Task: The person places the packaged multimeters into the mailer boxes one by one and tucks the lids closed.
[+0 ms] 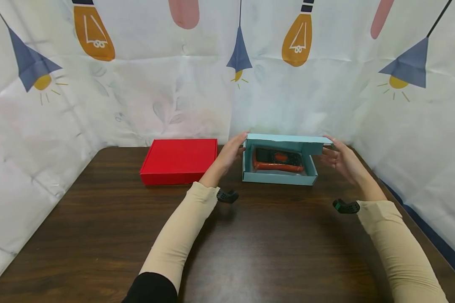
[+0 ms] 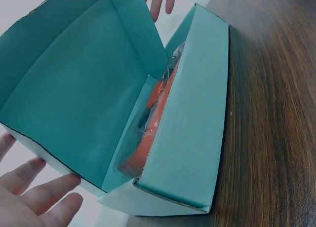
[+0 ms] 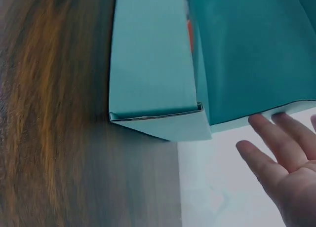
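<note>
A light blue cardboard box stands at the back of the table with its lid partly raised. Inside lies a black and orange item wrapped in clear plastic; its exact kind is unclear. My left hand is at the lid's left side, and in the left wrist view its extended fingers touch the lid's side edge. On the other side, my right hand reaches the lid's right end. Its straight fingers lie against the lid's side flap in the right wrist view.
A closed red box sits left of the blue one, close to my left forearm. The dark wooden table runs back to a patterned cloth hanging behind it. Black wrist devices are strapped to both wrists.
</note>
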{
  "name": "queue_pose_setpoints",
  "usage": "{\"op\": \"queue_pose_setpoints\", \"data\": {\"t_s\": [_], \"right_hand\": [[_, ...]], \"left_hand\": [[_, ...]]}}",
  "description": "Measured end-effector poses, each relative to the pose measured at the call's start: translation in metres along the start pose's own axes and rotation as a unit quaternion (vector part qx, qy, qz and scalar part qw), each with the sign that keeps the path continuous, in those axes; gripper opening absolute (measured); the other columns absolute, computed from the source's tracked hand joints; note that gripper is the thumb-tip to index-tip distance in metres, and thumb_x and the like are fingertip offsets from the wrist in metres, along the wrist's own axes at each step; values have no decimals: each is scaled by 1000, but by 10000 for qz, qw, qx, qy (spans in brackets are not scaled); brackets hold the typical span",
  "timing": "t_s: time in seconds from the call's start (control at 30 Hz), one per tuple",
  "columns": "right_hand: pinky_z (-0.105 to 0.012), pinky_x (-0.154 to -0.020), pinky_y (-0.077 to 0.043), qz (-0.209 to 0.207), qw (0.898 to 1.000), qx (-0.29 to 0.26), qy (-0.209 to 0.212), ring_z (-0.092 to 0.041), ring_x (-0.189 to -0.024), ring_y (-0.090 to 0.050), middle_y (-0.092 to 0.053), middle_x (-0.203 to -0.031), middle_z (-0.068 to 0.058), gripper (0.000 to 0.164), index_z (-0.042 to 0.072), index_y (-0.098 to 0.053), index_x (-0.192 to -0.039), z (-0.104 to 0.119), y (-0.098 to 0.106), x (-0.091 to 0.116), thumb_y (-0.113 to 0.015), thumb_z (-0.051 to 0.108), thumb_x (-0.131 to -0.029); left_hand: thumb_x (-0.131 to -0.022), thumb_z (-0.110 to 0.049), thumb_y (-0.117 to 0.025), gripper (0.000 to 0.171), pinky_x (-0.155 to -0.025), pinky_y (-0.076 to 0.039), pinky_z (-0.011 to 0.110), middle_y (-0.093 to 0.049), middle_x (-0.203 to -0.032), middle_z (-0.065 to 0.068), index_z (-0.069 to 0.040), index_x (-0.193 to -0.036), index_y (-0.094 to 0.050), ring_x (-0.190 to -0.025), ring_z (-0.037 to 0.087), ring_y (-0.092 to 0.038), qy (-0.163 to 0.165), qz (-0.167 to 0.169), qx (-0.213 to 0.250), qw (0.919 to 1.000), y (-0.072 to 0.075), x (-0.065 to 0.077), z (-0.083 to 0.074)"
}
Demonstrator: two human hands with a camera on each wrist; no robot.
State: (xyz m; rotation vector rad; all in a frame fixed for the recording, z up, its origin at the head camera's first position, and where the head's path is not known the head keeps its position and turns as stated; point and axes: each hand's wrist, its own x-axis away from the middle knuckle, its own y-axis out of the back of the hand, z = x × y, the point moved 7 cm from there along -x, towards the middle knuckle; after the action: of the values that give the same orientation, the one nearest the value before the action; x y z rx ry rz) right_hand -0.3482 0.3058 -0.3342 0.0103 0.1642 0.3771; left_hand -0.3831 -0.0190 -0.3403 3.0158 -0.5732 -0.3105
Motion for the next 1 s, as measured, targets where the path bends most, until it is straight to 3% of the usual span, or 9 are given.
{"op": "queue_pose_setpoints", "data": {"t_s": [0.1, 0.23, 0.33, 0.4, 0.53, 0.63, 0.8, 0.93, 1.0], "right_hand": [[-28, -103, -42, -125, 9980, 593, -167, -9, -126, -57, -54, -147, 1, 64, 15, -12, -166, -2, 1, 0, -31, 44, -112], [-41, -112, -32, -191, 9943, 1006, -293, -34, -146, -38, -26, -163, -25, 63, 17, -13, -166, -3, 1, 1, -28, 46, -112], [-43, -112, -31, -214, 9923, 1209, -187, -50, -147, -25, -21, -163, -31, 62, 16, -17, -166, -2, 0, 1, -26, 45, -112], [-40, -109, -34, -255, 9902, 1369, -72, -46, -146, -31, -28, -162, -25, 61, 15, -21, -165, 0, 0, 0, -27, 45, -112], [-30, -103, -42, -390, 9881, 1467, 242, -20, -131, -54, -51, -147, -4, 53, 17, -35, -161, 3, 1, 1, -32, 39, -112], [-23, -99, -46, -443, 9889, 1338, 480, -7, -119, -58, -53, -137, 10, 45, 20, -45, -155, 5, 1, 0, -38, 30, -112], [-18, -95, -48, -469, 9876, 1377, 594, -5, -112, -58, -45, -138, 12, 45, 21, -44, -156, 1, 2, -2, -41, 21, -112], [-17, -92, -50, -473, 9865, 1403, 692, -5, -113, -58, -47, -138, 9, 49, 18, -39, -159, -6, 5, 0, -44, 14, -111], [-17, -91, -51, -490, 9862, 1415, 712, -5, -114, -58, -48, -138, 9, 51, 16, -39, -159, -8, 6, 1, -47, 12, -109]], "left_hand": [[-108, -40, -40, 61, -116, -28, 63, -33, -161, 17, -6, -159, -35, -143, 50, -37, 57, -52, -79, 9999, 1, 0, -1], [-107, -40, -43, 62, -115, -30, 62, -35, -159, 18, -4, -157, -36, -142, 49, -39, 91, -80, -226, 9997, 1, -1, -2], [-107, -39, -45, 61, -115, -30, 62, -35, -159, 18, -5, -156, -37, -141, 49, -39, 105, -72, -325, 9994, 0, -2, -3], [-107, -39, -45, 60, -115, -30, 61, -36, -159, 18, -5, -156, -38, -141, 49, -39, 94, -68, -350, 9993, 0, -2, -2], [-107, -35, -46, 57, -116, -30, 61, -36, -158, 19, -6, -156, -38, -141, 49, -39, -33, 19, -327, 9995, 0, -1, -1], [-107, -31, -46, 56, -116, -31, 60, -34, -159, 18, -6, -157, -38, -141, 45, -40, -107, 71, -310, 9994, 0, 1, 1], [-106, -30, -49, 57, -115, -32, 61, -28, -164, 14, -9, -158, -39, -143, 36, -37, -172, 60, -365, 9992, 3, 3, 5], [-106, -26, -52, 56, -115, -32, 57, -27, -164, 11, -10, -158, -38, -147, 30, -27, -299, 116, -482, 9983, 4, 4, 9], [-106, -23, -53, 55, -114, -35, 56, -29, -162, 12, -10, -158, -40, -145, 30, -29, -350, 105, -506, 9980, 4, 5, 11]]}}
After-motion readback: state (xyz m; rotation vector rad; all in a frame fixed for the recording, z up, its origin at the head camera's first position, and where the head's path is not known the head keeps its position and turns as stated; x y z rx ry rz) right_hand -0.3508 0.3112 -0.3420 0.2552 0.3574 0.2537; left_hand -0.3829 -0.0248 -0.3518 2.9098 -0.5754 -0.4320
